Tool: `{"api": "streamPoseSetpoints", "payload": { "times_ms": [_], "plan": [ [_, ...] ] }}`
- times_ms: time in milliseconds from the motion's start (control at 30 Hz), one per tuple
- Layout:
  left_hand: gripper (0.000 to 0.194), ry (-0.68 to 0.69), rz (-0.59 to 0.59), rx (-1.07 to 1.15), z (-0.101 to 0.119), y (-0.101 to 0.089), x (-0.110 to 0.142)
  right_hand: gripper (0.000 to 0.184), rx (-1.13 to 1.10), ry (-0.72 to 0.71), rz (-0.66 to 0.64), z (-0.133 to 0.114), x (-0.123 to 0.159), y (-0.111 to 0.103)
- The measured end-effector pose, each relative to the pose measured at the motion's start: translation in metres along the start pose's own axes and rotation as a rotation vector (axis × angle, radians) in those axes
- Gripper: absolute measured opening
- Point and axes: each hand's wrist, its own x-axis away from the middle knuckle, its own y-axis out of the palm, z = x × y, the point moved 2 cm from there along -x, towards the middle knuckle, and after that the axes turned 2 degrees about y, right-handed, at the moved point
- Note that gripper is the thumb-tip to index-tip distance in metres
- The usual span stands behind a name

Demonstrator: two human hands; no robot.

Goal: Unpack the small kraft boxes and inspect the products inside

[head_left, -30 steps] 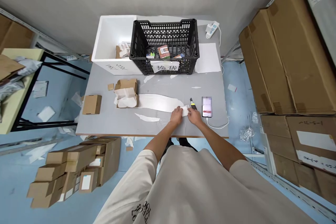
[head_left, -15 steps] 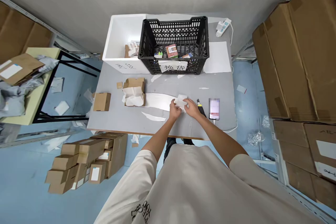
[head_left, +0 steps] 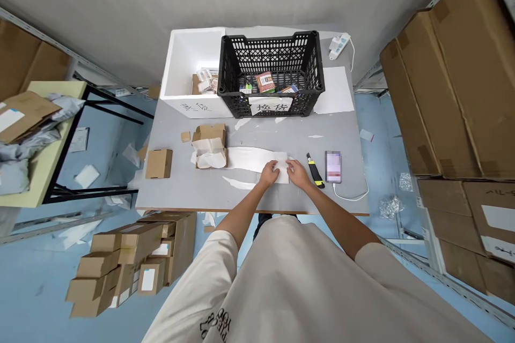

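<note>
Head view: left hand [head_left: 269, 173], fingers bent, touching white sheet [head_left: 282, 174]; right hand [head_left: 298, 173], fingertips at sheet's right edge. Cannot tell whether either grip pinches paper or merely presses it. Hands near each other, sheet showing between, lying on grey surface [head_left: 193, 187]. Long white strip [head_left: 245, 158] extends left from sheet toward open carton [head_left: 213, 131] with crumpled paper [head_left: 210, 158]. Just right of right hand: cutter [head_left: 315, 170], black and yellow; beside it, phone [head_left: 333, 166]. Farther back: black crate [head_left: 241, 106], white foam box [head_left: 213, 102].
</note>
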Motion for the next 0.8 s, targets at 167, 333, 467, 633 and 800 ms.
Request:
{"api": "streamPoseSetpoints", "payload": {
  "times_ms": [167,333,467,633,800],
  "plan": [
    [0.087,0.085,-0.143,-0.051,-0.007,-0.001,0.005,0.044,0.198,0.087,-0.083,0.000,0.014,0.012],
    [0.099,0.147,-0.216,-0.169,-0.011,-0.005,0.002,0.047,0.386,0.108,-0.094,-0.008,0.019,0.035],
    [0.103,0.170,-0.252,-0.269,-0.012,-0.005,-0.001,0.053,0.480,0.151,-0.052,-0.014,0.019,0.051],
    [0.104,0.166,-0.254,-0.310,-0.014,-0.002,0.000,0.055,0.494,0.150,-0.045,-0.014,0.022,0.058],
    [0.101,0.196,-0.251,-0.319,-0.013,0.000,0.003,0.048,0.431,0.104,0.010,-0.012,0.025,0.047]
  ]
}}
